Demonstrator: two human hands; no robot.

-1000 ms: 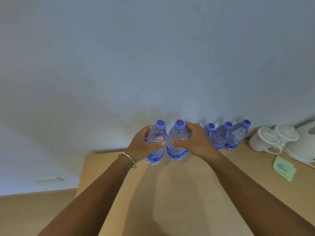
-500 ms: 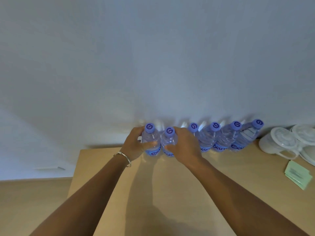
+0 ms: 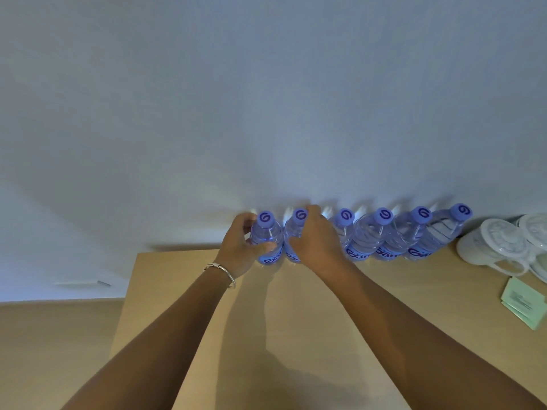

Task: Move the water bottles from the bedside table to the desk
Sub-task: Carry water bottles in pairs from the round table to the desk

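Now L hand (image 3: 240,250) & R hand (image 3: 318,244) fingers each curled round a bottle (image 3: 266,241) on desk (image 3: 296,321).

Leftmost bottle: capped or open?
Capped. The leftmost bottle, held in the left hand, has its purple cap on top.

Head view, down over desk (image 3: 296,335)

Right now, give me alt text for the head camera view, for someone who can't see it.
Two bare hands each grip a water bottle at the left end of a row of six standing against the wall on a wooden desk: the left hand holds the end bottle, the right hand the second bottle. White lidded cups and green paper packets lie at right.
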